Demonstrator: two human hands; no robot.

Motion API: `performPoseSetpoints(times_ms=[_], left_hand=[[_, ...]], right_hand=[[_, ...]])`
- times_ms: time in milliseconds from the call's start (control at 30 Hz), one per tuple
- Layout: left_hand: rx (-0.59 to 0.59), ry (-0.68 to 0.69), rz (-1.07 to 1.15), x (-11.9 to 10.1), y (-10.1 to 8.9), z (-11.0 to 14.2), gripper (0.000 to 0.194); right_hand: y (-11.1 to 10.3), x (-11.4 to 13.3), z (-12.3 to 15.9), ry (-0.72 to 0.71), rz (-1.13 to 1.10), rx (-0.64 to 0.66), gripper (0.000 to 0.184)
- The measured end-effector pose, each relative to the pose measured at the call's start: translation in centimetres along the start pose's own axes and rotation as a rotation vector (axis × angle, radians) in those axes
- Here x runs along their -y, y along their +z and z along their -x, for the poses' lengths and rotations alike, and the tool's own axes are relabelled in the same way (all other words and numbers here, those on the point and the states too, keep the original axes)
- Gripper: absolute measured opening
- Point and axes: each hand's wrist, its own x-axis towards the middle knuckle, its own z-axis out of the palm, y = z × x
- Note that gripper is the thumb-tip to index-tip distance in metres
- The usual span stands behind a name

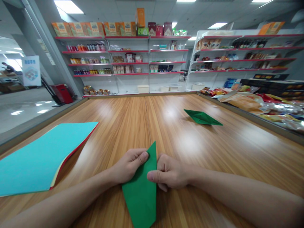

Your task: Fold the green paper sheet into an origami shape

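Observation:
Between my hands is a folded sheet of green paper (140,198), with one sharp point facing away from me and its wider end near the bottom of the view. My left hand (130,166) grips its left edge near the tip, thumb on top and fingers underneath. On the right edge, my right hand (169,172) is closed on the paper, with its thumb lying on the upper face and its other fingers curled. Farther off to the right, a folded green paper boat (203,117) rests on the table, apart from both hands.
A stack of coloured paper (47,155), light blue on top with yellow and red edges, lies at the left of the wooden table (133,120). Packaged snacks (249,101) sit beyond the table's right edge. Shelves (128,37) of goods stand behind. A red hand truck (62,93) is at left.

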Motion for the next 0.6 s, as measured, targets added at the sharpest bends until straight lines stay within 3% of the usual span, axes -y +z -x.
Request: performPoseSetpoints(times_ms=[133,367,600], left_hand=[[0.067,-0.026,0.006,0.06,-0.1,0.12,0.046],[0.154,-0.011,0.002,-0.34,-0.25,0.23,0.048],[0.176,0.004,-0.028,-0.51,-0.15,0.32,0.048]], right_hand=[[0.06,0.23,-0.15,0.002,-0.034,-0.053,0.064],[0.01,0.18,-0.16,-0.047,-0.005,0.022,0.065],[0.49,0.01,-0.35,0.01,-0.18,-0.104,0.06]])
